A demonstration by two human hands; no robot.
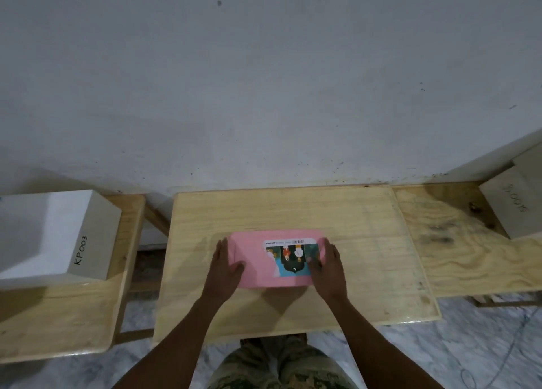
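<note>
A pink box (258, 259) with a picture label and a barcode on its top lies flat in the middle of the wooden table (352, 230). My left hand (227, 265) lies against the box's left end, fingers straight along the side and thumb on the top. My right hand (328, 267) lies against the right end in the same way, its thumb over the label. Both forearms reach in from the bottom of the view.
A white box marked KP003 (58, 236) stands on a lower wooden table at the left. Another pale box (513, 203) with handwriting sits on a wooden table at the right. A grey wall rises right behind the tables. Marbled floor shows below.
</note>
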